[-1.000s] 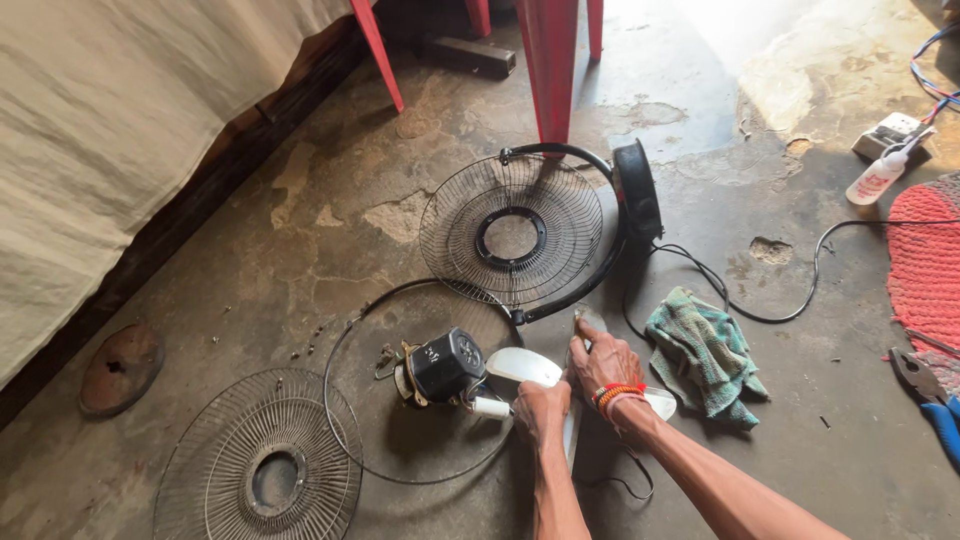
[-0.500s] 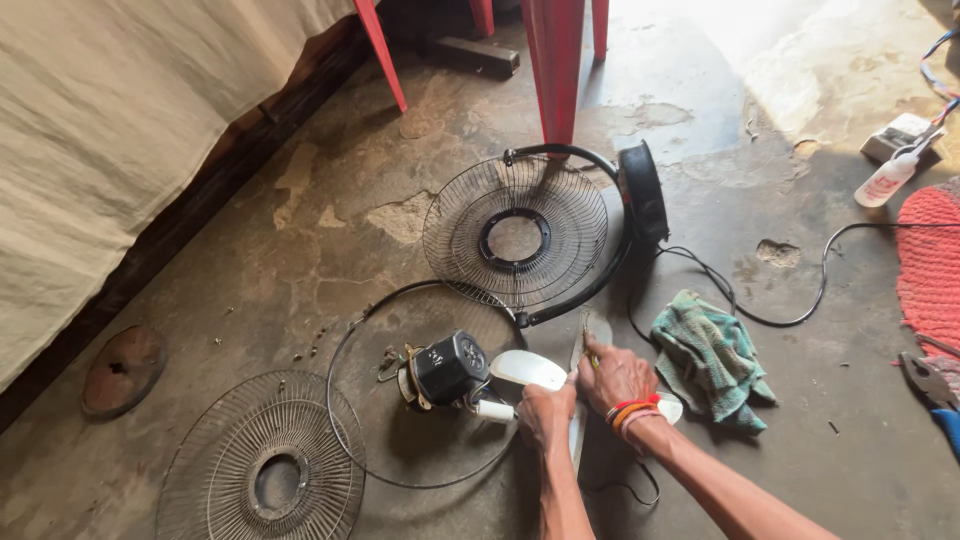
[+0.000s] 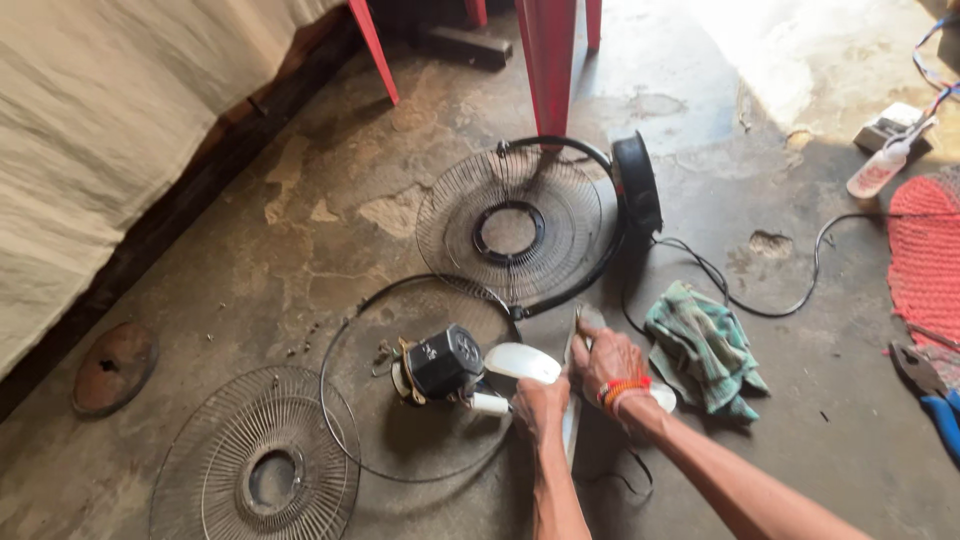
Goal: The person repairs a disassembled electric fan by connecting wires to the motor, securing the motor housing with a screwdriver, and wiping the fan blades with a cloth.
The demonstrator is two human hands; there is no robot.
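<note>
A white fan blade set (image 3: 520,362) lies on the concrete floor beside a black fan motor (image 3: 440,362), which sits inside a thin wire ring (image 3: 335,385). My left hand (image 3: 540,408) grips the blade set at its hub, next to a short white stub (image 3: 488,403). My right hand (image 3: 605,362), with red and orange bands on the wrist, is closed over a grey blade (image 3: 573,430) that runs under both hands. Another white blade tip (image 3: 662,398) shows behind the right wrist.
A rear fan grille (image 3: 510,225) with a black round housing (image 3: 637,183) lies further away, and a front grille (image 3: 255,470) at lower left. A checked cloth (image 3: 705,345), black cord (image 3: 790,305), blue-handled pliers (image 3: 930,395), red mat (image 3: 925,250), bottle (image 3: 878,172), rusty disc (image 3: 112,365) and red legs (image 3: 545,60) surround them.
My right hand has shifted slightly on the grey blade. My left hand stays at the hub. The view has moved a little.
</note>
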